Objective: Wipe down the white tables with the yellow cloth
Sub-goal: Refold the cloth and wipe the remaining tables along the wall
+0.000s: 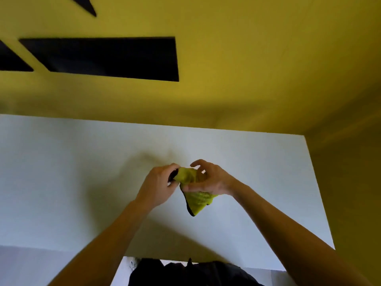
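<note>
I hold the yellow cloth (199,200) over the white table (61,182), at its centre. My left hand (158,183) pinches the cloth's edge at 9 o'clock. My right hand (212,180) grips the bunched part at 3 o'clock, upper fingers loosely curled. Recommended: fold the cloth into a flat pad, then wipe in overlapping strokes.

Middle of yellow cloth (198,200) out of sight inside left hand (157,183) and right hand (211,179) (both blurred)
</note>
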`<state>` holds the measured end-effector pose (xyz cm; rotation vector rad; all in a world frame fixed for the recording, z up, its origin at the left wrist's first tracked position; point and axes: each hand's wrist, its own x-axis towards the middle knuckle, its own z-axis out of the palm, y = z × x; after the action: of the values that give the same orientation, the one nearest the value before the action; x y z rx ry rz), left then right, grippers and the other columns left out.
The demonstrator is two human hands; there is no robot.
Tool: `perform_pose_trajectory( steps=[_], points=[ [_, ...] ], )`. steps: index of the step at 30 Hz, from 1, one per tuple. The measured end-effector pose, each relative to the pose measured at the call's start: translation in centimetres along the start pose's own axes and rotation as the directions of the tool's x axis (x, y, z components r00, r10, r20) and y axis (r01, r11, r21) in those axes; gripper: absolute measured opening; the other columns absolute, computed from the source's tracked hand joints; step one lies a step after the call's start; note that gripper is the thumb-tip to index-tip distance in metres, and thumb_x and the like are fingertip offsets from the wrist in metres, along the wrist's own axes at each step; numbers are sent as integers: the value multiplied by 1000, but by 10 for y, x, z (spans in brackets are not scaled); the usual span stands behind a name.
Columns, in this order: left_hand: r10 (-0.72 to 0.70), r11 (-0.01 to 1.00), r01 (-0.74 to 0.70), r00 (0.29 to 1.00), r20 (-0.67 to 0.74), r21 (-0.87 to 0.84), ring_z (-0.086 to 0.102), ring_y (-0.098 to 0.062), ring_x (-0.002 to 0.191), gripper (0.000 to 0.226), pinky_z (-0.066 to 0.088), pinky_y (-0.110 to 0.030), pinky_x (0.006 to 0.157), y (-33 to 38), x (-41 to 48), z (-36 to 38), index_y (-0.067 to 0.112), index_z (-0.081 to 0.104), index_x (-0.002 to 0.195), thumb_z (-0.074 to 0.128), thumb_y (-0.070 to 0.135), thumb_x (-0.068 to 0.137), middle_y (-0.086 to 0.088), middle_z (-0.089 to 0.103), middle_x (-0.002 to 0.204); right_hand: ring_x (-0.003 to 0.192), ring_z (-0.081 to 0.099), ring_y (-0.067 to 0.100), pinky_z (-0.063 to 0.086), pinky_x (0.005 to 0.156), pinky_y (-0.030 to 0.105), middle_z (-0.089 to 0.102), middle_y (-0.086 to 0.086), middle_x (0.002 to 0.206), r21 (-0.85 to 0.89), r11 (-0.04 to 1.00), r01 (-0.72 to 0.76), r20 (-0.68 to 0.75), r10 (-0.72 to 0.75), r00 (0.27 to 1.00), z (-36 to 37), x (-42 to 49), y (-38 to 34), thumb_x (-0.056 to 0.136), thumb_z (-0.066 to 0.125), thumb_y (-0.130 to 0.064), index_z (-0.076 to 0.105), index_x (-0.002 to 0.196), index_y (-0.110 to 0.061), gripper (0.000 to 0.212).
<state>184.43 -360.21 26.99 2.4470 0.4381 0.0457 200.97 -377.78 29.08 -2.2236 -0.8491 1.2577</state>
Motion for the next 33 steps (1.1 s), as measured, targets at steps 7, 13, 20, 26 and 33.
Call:
perform_pose_trajectory(
  steps=[7,13,20,26,33],
  points=[
    [-256,962,240,959,-123,-129,59,-17,76,23,53,-37,67,-116,-94,-92,26,63,91,62,45,79,11,61,87,110,69,31,56,92,46,67,2,125,-562,821,100,-76,-171,982,109,33,-108,108,49,-22,57,138,-25,32],
    [-556,818,459,787,-268,-347,64,-26,71,29,48,-37,64,-224,-193,-187,21,52,96,80,27,93,6,64,74,133,62,29,51,109,42,57,2,154,-669,725,164,-19,-237,971,206,70,-238,114,46,-37,48,158,-24,46],
    [-639,758,511,706,-304,-406,71,-37,102,44,51,-39,81,-340,-235,-271,19,52,135,77,27,100,-5,72,107,126,64,29,52,106,41,64,4,145,-742,650,164,-39,-286,958,289,103,-321,113,47,-36,54,153,-19,44],
    [-537,826,444,806,-247,-346,68,-17,108,40,53,-34,91,-434,-236,-335,23,72,122,90,36,89,7,75,115,117,66,25,53,100,42,70,1,130,-776,589,223,-24,-382,924,343,176,-382,110,48,-31,65,135,-17,33],
    [-485,873,452,840,-242,-181,68,-17,107,35,53,-30,96,-538,-234,-425,22,75,119,90,30,90,5,75,113,114,66,28,53,96,42,70,5,127,-701,657,276,-58,-438,897,409,271,-496,110,48,-28,68,130,-14,31]
  ],
)
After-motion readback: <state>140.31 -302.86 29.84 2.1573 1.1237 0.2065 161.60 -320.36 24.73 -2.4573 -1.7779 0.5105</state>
